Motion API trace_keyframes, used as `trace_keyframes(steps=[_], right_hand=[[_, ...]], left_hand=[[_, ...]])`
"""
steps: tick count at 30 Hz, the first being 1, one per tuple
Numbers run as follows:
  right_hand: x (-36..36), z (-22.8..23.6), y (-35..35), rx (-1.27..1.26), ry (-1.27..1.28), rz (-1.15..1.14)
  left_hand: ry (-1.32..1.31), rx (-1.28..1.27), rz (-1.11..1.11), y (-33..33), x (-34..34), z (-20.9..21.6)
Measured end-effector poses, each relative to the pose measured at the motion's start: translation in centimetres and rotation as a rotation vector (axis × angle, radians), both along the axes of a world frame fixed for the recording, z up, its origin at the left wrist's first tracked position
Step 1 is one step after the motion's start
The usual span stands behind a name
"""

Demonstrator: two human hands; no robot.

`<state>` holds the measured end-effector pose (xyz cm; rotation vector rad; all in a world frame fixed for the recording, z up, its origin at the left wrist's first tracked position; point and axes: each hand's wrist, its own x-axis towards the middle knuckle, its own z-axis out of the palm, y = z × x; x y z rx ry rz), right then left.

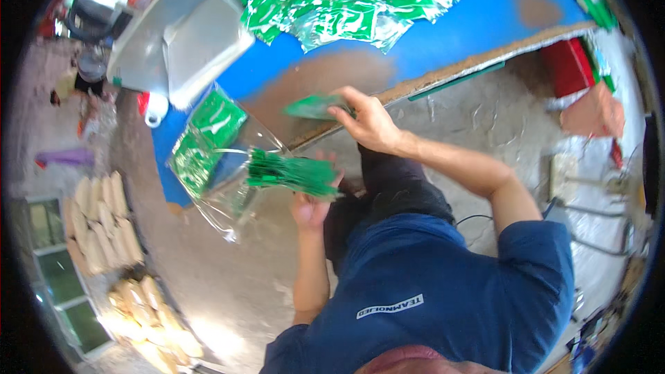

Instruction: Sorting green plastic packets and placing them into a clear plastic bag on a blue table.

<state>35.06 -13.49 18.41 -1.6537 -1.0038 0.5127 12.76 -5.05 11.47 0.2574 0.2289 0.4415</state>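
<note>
My left hand [311, 210] is closed around a stack of flat green packets [287, 172], held just off the table's near edge. Between the thumb and fingers of my right hand [373, 122] is a single green packet [309, 106], a little blurred. A clear plastic bag [244, 140] lies at the table's left corner, beside the stack. Inside it are several green packets [220, 116], and its open side hangs toward my left hand. Farther back, a large heap of shiny green-and-clear packets [346, 10] covers part of the blue table.
The blue table [478, 24] has worn brown patches and a rough front edge. A grey plastic bin [142, 52] stands at its left, near a white mug [156, 109]. On the floor are a red box [568, 69] at right and full pale sacks [104, 221] at left.
</note>
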Motion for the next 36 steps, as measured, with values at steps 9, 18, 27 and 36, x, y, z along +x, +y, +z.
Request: trace_keyframes(steps=[9, 18, 27, 36], right_hand=[[12.5, -3.1, 5.6, -0.165, -0.785, -0.199], [1.8, -2.2, -1.2, -0.114, -0.940, 0.241], [-3.1, 2.4, 0.3, -0.195, 0.268, -0.040], [2.0, 4.1, 1.7, 0.087, 0.029, -0.418]], left_hand=[[0.106, 0.032, 0.102, 0.1, 2.0, -2.1], [-0.060, 0.001, -0.089, -0.2, -3.4, -1.6], [0.047, -0.090, -0.154, 2.8, -1.6, -0.4], [-0.135, -0.030, -0.196, 3.9, -2.6, 2.0]])
